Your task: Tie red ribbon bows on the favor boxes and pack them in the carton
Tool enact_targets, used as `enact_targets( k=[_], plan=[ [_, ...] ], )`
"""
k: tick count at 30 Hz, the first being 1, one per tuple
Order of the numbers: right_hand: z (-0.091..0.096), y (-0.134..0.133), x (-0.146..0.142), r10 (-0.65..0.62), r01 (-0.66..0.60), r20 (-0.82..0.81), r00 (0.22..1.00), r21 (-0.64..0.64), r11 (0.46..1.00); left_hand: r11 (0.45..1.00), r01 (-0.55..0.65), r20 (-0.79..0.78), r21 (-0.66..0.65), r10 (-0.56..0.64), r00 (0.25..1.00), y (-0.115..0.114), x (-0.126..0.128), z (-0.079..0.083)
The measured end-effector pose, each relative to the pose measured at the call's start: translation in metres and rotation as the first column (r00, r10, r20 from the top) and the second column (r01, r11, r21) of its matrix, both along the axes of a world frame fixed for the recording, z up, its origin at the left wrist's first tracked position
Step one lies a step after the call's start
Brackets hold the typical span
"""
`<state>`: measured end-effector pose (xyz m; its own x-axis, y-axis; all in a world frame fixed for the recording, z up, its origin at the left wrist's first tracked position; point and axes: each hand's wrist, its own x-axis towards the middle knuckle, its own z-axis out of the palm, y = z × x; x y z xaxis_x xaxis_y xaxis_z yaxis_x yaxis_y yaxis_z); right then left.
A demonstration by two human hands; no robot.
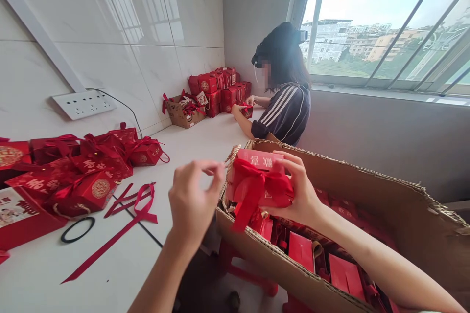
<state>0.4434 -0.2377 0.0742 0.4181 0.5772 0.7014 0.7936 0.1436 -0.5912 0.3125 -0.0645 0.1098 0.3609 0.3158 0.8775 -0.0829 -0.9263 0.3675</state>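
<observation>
My right hand (297, 188) grips a small red gift box (259, 159) with pale Chinese lettering, thumb below and fingers over its right side. Across the front of the box is a red ribbon bow (257, 181), one tail hanging down. At its left, a twisted cord handle (229, 171) reaches my left hand (196, 195), whose thumb and index finger are pinched on it; the fingertips are slightly blurred. Beneath the held box stands an open cardboard carton (304, 274) containing several red gift boxes (301, 252).
Finished-looking red boxes with bows (88, 188) crowd the white table's left side, near loose red ribbon (143, 212) and a black ring (78, 230). Farther back, a co-worker (284, 102) handles a small red box beside stacked boxes (220, 88) and a small carton (183, 112).
</observation>
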Motion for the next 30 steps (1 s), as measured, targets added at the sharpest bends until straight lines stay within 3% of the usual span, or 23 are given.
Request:
enact_targets(
  k=[1,2,3,4,6,8,12,18,22,24,25,26,27,29,30],
  plan=[
    [0.0,0.001,0.002,0.025,-0.023,-0.19,0.981,0.009,1.0,0.98,-0.013,-0.04,-0.199,0.005,0.999,0.01,0.003,0.0],
    [-0.001,0.002,0.005,0.057,-0.054,-0.415,0.908,0.021,0.998,0.934,0.008,-0.053,-0.357,-0.029,0.998,0.017,0.006,-0.001],
    [-0.001,0.003,0.007,0.09,-0.086,-0.634,0.768,0.037,0.996,0.882,0.053,-0.056,-0.468,-0.089,0.994,0.022,0.008,-0.002],
    [-0.001,0.005,0.009,0.115,-0.114,-0.808,0.578,0.06,0.992,0.845,0.115,-0.048,-0.522,-0.164,0.985,0.024,0.01,-0.004],
    [-0.001,0.009,0.012,0.143,-0.132,-0.97,0.197,0.118,0.984,0.829,0.234,-0.067,-0.508,-0.309,0.949,0.018,0.012,-0.007],
    [0.0,0.012,0.012,0.166,-0.126,-0.985,-0.05,0.171,0.977,0.84,0.322,-0.15,-0.438,-0.421,0.895,0.008,0.014,-0.011],
    [0.0,0.015,0.007,0.228,-0.159,-0.94,-0.254,0.274,0.949,0.829,0.36,-0.264,-0.428,-0.495,0.828,-0.004,0.018,-0.018],
    [0.002,0.017,0.0,0.197,-0.208,-0.896,-0.398,0.298,0.932,0.778,0.329,-0.254,-0.535,-0.519,0.816,-0.002,0.016,-0.027],
    [0.001,0.019,-0.005,0.177,-0.247,-0.902,-0.394,0.289,0.925,0.79,0.331,-0.255,-0.517,-0.511,0.821,-0.002,0.012,-0.027],
    [-0.004,0.018,-0.005,0.158,-0.296,-0.933,-0.323,0.258,0.92,0.796,0.336,-0.267,-0.503,-0.513,0.816,-0.001,0.013,-0.026],
    [-0.007,0.018,-0.002,0.149,-0.313,-0.964,-0.219,0.214,0.925,0.802,0.336,-0.278,-0.494,-0.512,0.813,0.0,0.014,-0.027],
    [-0.01,0.017,0.003,0.138,-0.301,-0.99,-0.028,0.14,0.943,0.815,0.327,-0.291,-0.479,-0.499,0.816,0.001,0.015,-0.03],
    [-0.014,0.015,0.012,0.114,-0.242,-0.969,0.217,0.059,0.969,0.837,0.304,-0.307,-0.456,-0.468,0.829,0.002,0.016,-0.034],
    [-0.023,0.008,0.036,-0.013,-0.006,-0.73,0.684,-0.023,1.0,0.897,0.218,-0.356,-0.386,-0.362,0.861,0.004,0.019,-0.048],
    [-0.028,0.004,0.051,-0.089,0.097,-0.604,0.792,-0.02,0.995,0.924,0.17,-0.392,-0.342,-0.305,0.868,0.004,0.021,-0.058]
  ],
)
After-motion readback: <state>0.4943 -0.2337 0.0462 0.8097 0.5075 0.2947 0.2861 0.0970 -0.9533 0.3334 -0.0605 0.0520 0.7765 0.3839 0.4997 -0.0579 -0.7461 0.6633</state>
